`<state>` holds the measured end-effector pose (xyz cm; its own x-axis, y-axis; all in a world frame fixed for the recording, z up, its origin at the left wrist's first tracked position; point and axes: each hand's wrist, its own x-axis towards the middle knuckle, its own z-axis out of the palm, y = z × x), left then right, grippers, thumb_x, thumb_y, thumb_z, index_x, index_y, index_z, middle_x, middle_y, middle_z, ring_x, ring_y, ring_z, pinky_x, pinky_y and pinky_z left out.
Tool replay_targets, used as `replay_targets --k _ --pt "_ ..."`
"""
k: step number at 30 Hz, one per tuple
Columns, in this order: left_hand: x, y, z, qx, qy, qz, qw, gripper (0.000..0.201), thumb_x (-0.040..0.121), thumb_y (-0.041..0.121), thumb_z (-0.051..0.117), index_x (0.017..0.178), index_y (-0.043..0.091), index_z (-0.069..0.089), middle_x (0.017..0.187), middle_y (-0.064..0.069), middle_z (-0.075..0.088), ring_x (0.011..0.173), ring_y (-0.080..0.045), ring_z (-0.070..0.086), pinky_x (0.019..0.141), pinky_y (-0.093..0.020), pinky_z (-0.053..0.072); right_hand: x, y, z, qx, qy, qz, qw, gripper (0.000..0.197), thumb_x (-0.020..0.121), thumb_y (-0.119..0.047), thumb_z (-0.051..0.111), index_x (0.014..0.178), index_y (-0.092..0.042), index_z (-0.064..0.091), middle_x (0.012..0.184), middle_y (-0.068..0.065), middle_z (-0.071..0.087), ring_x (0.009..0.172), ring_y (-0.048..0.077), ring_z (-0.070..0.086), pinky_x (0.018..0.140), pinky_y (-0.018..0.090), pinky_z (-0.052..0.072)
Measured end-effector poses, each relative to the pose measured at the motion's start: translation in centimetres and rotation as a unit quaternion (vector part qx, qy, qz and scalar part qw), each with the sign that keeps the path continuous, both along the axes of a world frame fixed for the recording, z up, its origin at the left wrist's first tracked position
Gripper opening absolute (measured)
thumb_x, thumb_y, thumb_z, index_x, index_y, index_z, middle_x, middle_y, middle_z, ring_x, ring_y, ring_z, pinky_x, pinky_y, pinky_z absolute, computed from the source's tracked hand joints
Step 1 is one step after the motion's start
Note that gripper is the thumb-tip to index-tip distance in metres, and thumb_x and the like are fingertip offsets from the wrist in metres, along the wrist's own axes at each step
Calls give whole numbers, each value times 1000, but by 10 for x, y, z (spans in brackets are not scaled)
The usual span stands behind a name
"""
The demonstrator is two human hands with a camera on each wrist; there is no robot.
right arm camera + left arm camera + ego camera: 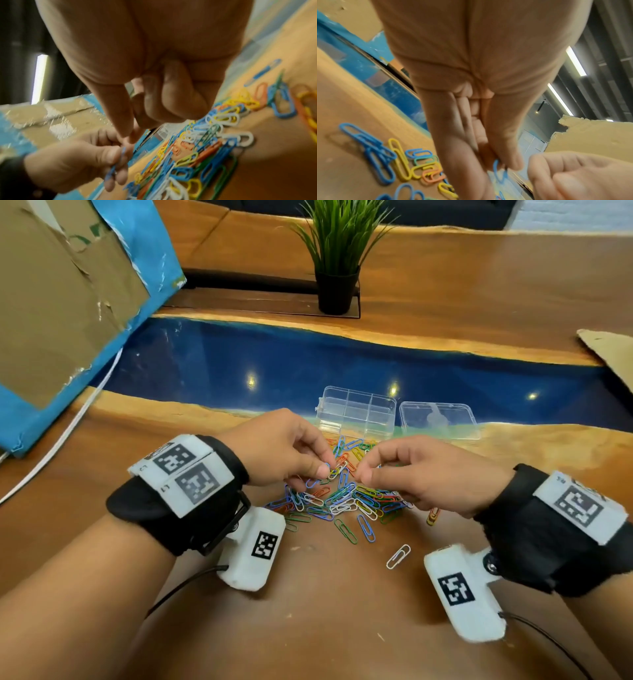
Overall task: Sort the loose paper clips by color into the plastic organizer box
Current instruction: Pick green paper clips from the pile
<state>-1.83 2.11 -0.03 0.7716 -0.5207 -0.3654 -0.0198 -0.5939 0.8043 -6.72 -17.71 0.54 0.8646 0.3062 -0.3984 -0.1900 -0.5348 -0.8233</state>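
Head view: clear organizer box (pixel 356 410) sitting open past the clip pile (pixel 342 494) on the table (pixel 342 628), looking empty (sorting barely begun).
Left wrist view: left hand (pixel 471 121) pinching a blue clip (pixel 499 172).
Right wrist view: right hand (pixel 145 81) curling fingers in, reaching toward that blue clip; holding anything, cannot tell.

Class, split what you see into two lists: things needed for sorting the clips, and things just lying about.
Needed: pile of paper clips, blue clip pinched in the left hand, right hand, clear organizer box.

Lying about: potted plant, cardboard panel, white cable.
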Motion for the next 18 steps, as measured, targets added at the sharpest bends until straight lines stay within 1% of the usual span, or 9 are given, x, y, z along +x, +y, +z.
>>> replay_targets --k 2,5,7,8,10,11,13,14,18 --pt "1 1 -1 8 4 -1 1000 14 84 6 67 79 18 68 62 4 68 61 -13 65 63 -22 57 2 4 -1 -60 -63 27 996 8 89 -20 62 87 -18 70 45 -18 53 43 -4 46 46 5 33" --pt "2 1 -3 57 -5 -17 998 14 86 6 65 79 18 67 59 4 66 55 -13 62 61 -22 54 4 17 -5 -183 -125 83 971 8 86 -26 63 89 -27 70 50 -16 52 53 -2 47 52 11 30" --pt "2 0 -4 87 -23 -22 996 17 86 5 63 79 20 65 57 4 64 52 -13 59 59 -22 51 5 30 -6 -266 -172 127 940 16 86 -28 60 98 -30 69 62 -13 50 69 4 49 57 18 32" --pt "3 -1 -5 99 -35 -20 994 17 85 5 64 78 20 65 57 5 63 50 -11 57 58 -22 51 6 37 -7 -296 -192 145 924 20 86 -27 58 103 -31 68 72 -11 54 80 11 53 63 21 35" --pt "3 -3 -5 136 -75 -22 988 13 83 9 67 78 21 67 58 8 62 48 -4 55 61 -22 49 9 45 -9 -330 -212 160 906 22 86 -23 56 105 -29 67 88 -2 59 97 21 58 73 24 40" --pt "2 -4 -4 165 -101 -32 981 10 82 12 68 79 22 68 60 10 62 49 -1 54 63 -21 48 11 48 -9 -343 -211 160 901 20 86 -22 56 103 -27 66 89 1 54 101 24 59 75 26 41" --pt "1 -7 -1 219 -155 -52 962 6 80 17 68 81 22 70 67 11 64 59 -2 55 65 -20 45 13 50 -8 -363 -206 158 895 17 86 -22 56 100 -24 66 89 2 47 102 27 59 73 27 40" --pt "1 -9 0 237 -177 -58 954 6 79 18 67 82 21 71 72 9 66 64 -6 55 66 -20 44 14 49 -7 -368 -201 160 894 16 87 -22 57 100 -23 66 90 4 48 101 27 59 72 26 40" --pt "-2 -20 1 311 -232 -82 918 10 79 25 70 86 19 72 89 -1 71 79 -16 59 67 -25 44 13 47 -1 -353 -200 164 899 16 87 -23 54 93 -18 68 100 6 65 95 24 59 69 24 37"
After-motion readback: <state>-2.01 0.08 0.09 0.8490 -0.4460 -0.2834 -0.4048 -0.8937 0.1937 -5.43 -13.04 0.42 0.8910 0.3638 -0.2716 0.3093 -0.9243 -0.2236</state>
